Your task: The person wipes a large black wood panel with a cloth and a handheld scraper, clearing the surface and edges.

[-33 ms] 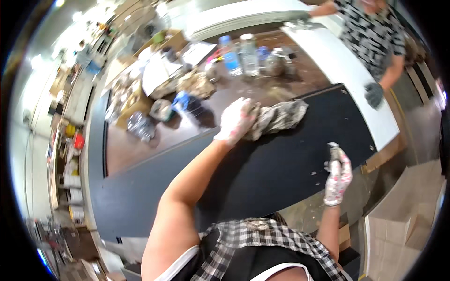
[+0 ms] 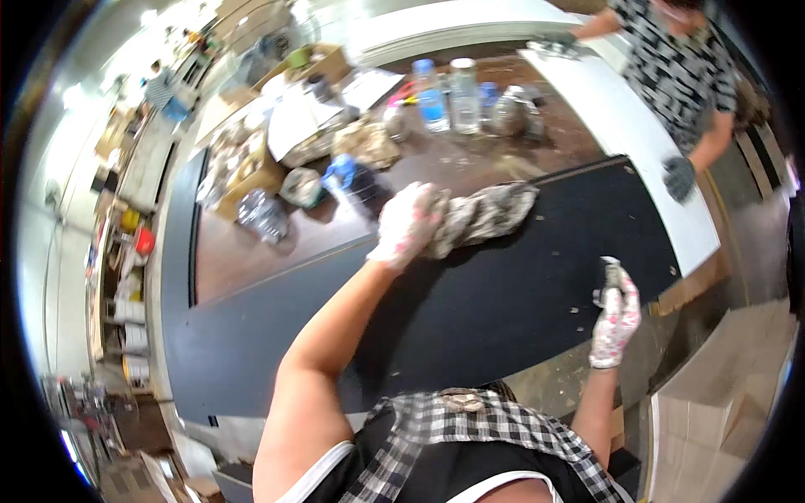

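My left hand [image 2: 408, 225], in a white glove, is closed on a crumpled grey rag [image 2: 490, 218]. The rag lies on a large black panel [image 2: 503, 310], close to its far edge. Over the panel's right part is my right hand [image 2: 616, 327], in a white glove with pink marks. Its fingers are pinched round a small, pale, shiny thing that I cannot make out. A few light specks lie on the panel beside it. Just beyond my left hand stands a dark bottle with a blue top [image 2: 356, 184], partly blurred.
Clear bottles [image 2: 463, 96], a crumpled brown cloth [image 2: 366, 144] and a filled cardboard box [image 2: 251, 180] stand on the brown tabletop [image 2: 243, 264]. Across from me a co-worker [image 2: 679, 75] in grey gloves bends over a white panel [image 2: 620, 126]. Large cardboard [image 2: 721, 402] stands at right.
My left hand has slid the rag a little leftward along the panel. My right hand keeps about the same place over the panel. The whole view has shifted slightly.
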A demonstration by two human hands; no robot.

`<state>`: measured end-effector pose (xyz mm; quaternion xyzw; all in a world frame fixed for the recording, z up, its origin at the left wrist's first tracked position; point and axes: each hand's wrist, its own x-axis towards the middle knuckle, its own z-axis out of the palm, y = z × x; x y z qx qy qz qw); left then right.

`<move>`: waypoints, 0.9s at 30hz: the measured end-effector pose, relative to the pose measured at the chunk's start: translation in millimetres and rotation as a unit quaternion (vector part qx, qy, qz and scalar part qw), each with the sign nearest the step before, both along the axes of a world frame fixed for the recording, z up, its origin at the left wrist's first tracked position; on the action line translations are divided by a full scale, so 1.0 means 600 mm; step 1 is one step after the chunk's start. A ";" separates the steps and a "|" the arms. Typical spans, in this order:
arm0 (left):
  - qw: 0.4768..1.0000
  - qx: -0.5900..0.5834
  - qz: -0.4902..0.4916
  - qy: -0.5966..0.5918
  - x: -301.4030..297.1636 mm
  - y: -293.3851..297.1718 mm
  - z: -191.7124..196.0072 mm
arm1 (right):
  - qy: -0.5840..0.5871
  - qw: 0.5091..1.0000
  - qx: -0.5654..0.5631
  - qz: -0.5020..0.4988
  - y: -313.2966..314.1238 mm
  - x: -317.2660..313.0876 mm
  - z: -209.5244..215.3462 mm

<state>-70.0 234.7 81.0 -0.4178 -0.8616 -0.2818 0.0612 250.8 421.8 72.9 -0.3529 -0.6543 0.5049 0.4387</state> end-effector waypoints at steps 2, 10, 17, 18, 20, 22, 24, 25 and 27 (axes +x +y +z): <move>0.996 0.029 0.076 -0.042 -0.022 -0.193 0.011 | -0.033 0.999 -0.010 0.000 0.012 0.005 -0.009; 0.920 -0.046 0.385 0.062 -0.118 -0.837 0.021 | -0.067 0.998 0.013 -0.013 0.081 0.009 -0.058; 0.954 0.048 0.283 0.091 -0.054 -0.788 0.134 | -0.074 0.996 0.028 -0.045 0.108 0.033 -0.061; 0.976 0.093 0.195 -0.011 -0.027 -0.755 0.129 | -0.066 0.997 0.021 -0.043 0.114 0.035 -0.066; 0.982 -0.148 0.115 0.034 0.005 -0.739 0.045 | -0.069 0.995 0.076 -0.018 0.061 -0.014 -0.033; 0.982 -0.130 0.135 0.032 0.003 -0.720 0.028 | -0.054 0.996 0.024 -0.063 0.072 0.006 -0.043; 0.980 -0.147 0.127 0.031 0.001 -0.710 0.023 | -0.034 0.998 0.036 -0.036 0.054 -0.002 -0.038; 0.987 -0.096 0.128 0.022 0.008 -0.692 0.006 | -0.027 0.998 0.046 -0.040 0.048 -0.008 -0.033; 0.993 -0.043 0.109 0.018 0.012 -0.617 -0.003 | -0.016 0.999 0.025 -0.035 0.029 -0.017 -0.023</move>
